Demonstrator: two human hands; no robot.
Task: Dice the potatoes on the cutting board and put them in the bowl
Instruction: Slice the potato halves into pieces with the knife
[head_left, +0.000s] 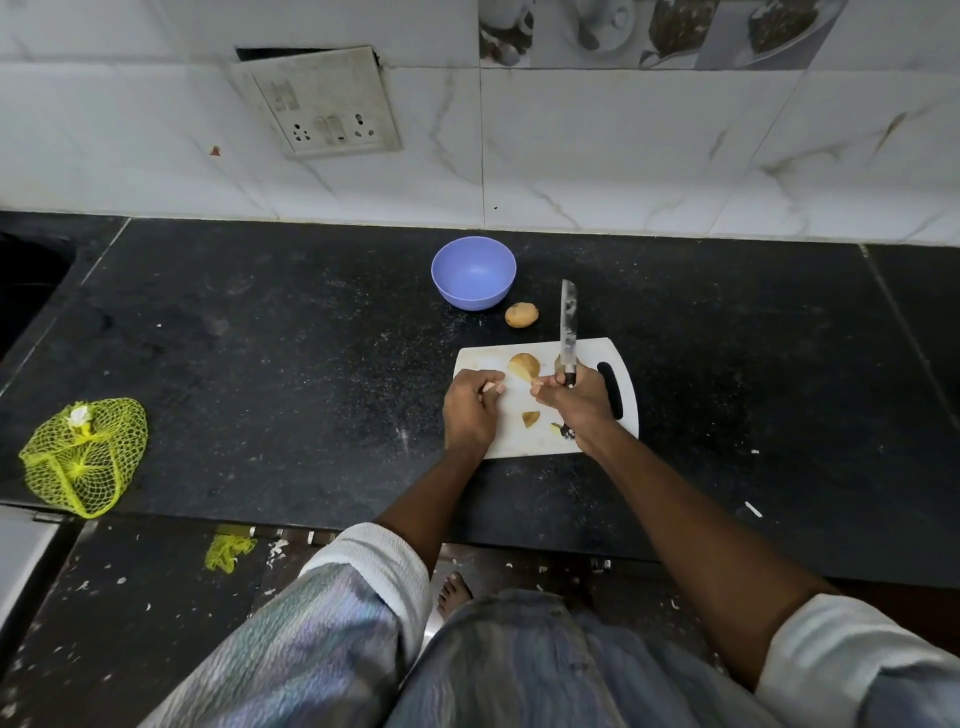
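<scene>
A white cutting board (519, 441) lies on the black counter. On it sits a cut potato half (523, 367), with two small pieces (530, 418) nearer me. My right hand (574, 402) grips the knife (568, 327) by its handle, blade pointing away toward the wall. My left hand (471, 410) rests on the board's left part with fingers curled, just left of the potato half; nothing shows in it. A whole potato (521, 315) lies on the counter behind the board, next to an empty blue bowl (473, 273).
A yellow net bag (85, 457) lies at the counter's left front edge. A tiled wall with a socket panel (317, 101) rises behind the counter. A scrap of yellow net (228, 551) and bits of litter lie on the floor by my foot.
</scene>
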